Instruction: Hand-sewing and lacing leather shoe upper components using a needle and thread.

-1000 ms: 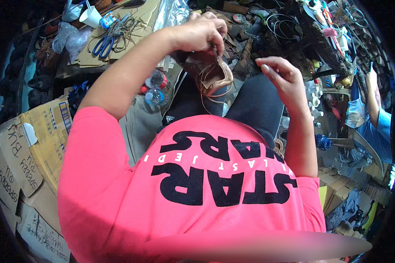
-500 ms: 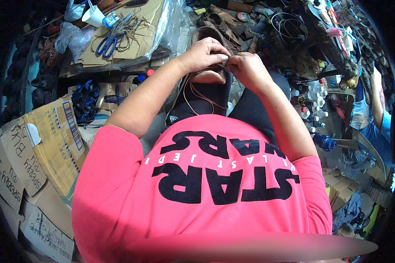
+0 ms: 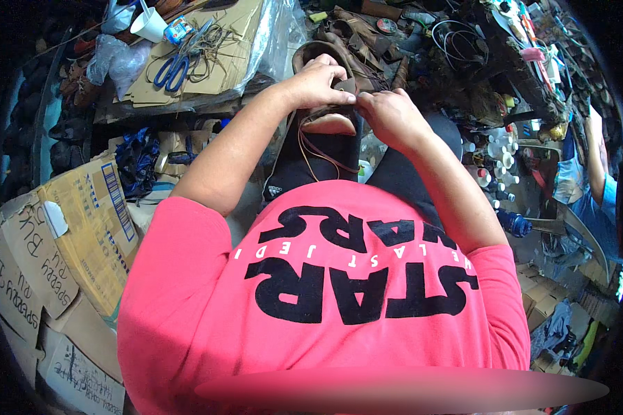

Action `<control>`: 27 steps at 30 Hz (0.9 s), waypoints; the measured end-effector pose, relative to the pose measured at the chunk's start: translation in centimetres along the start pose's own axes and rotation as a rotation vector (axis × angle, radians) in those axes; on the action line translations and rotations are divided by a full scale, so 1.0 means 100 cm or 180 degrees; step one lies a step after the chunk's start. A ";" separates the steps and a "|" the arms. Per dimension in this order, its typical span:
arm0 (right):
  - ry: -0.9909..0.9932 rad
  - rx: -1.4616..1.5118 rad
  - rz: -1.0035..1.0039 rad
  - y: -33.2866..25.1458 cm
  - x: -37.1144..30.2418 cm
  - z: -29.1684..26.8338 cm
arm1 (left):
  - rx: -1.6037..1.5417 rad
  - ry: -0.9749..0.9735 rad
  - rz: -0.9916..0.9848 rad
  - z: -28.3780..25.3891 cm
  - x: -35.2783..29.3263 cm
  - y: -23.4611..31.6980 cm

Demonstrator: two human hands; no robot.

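A brown leather shoe (image 3: 298,58) rests on my dark-trousered left thigh, its opening away from me and its pale tongue (image 3: 329,124) toward me. My left hand (image 3: 317,84) grips the shoe across the top, fingers reaching over its opening and side flap. At the shoe's right edge, my right hand (image 3: 389,114) is closed in a pinch, thumb and forefinger touching my left thumb's side. A thin shoelace seems caught between those fingertips, mostly hidden. Loose brown laces (image 3: 320,158) loop down below the tongue onto my leg.
Blue-handled scissors (image 3: 172,73), tangled cords and a white cup (image 3: 149,25) lie on flattened cardboard (image 3: 218,54) at far left. Small bottles (image 3: 500,155) stand at right. Cardboard boxes (image 3: 83,221) sit at left. Another person's arm (image 3: 594,149) shows at far right.
The shoe's far end has tilted slightly left. My left fingers have shifted, uncovering more of the side flap, and my right hand has moved slightly down and right.
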State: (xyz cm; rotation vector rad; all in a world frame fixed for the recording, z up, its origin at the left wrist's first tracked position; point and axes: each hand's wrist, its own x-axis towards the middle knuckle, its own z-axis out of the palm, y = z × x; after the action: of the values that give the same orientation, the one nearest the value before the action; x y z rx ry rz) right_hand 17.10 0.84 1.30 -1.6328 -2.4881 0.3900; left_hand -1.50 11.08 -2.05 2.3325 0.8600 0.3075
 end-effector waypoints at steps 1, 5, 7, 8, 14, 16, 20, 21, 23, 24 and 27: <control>-0.0061 -0.0009 0.0015 0.001 0.001 0.001 | -0.0047 -0.0111 0.0019 -0.002 0.002 -0.001; -0.0127 -0.0043 -0.0104 0.016 -0.009 -0.003 | -0.0013 -0.0421 0.0091 -0.010 0.004 -0.009; -0.0253 -0.0362 0.0014 0.032 -0.028 -0.012 | -0.0156 -0.0260 0.0158 -0.015 -0.001 -0.019; -0.0075 -0.0231 0.0067 0.049 -0.049 -0.014 | -0.0402 -0.0414 -0.0051 -0.022 -0.004 -0.020; 0.1048 0.3360 0.1548 0.067 -0.073 -0.051 | -0.1978 -0.1187 -0.0554 -0.040 -0.009 -0.007; 0.1730 0.4761 0.0594 0.058 -0.054 -0.038 | -0.2014 -0.1397 -0.1029 -0.044 -0.004 0.004; 0.1446 0.5978 0.0031 0.012 -0.014 -0.046 | -0.2043 -0.1520 -0.0865 -0.034 -0.013 -0.006; 0.1022 0.6233 -0.0149 0.009 -0.011 -0.049 | -0.2047 -0.1510 -0.0884 -0.032 -0.015 -0.011; 0.0650 0.4865 0.0418 0.012 -0.018 -0.052 | -0.2391 -0.1662 -0.0804 -0.030 -0.019 -0.018; 0.0334 0.3454 0.0910 0.017 -0.024 -0.053 | -0.2395 -0.1663 -0.0820 -0.032 -0.020 -0.014; 0.0462 0.0771 0.0434 0.044 -0.056 -0.041 | -0.2235 -0.1522 -0.0989 -0.035 -0.026 -0.007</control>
State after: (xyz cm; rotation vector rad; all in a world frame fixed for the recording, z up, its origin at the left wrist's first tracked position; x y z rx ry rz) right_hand 24.28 -2.04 4.10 -1.6707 -2.1389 0.5445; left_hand -5.27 11.50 0.19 1.5014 0.7070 -0.0807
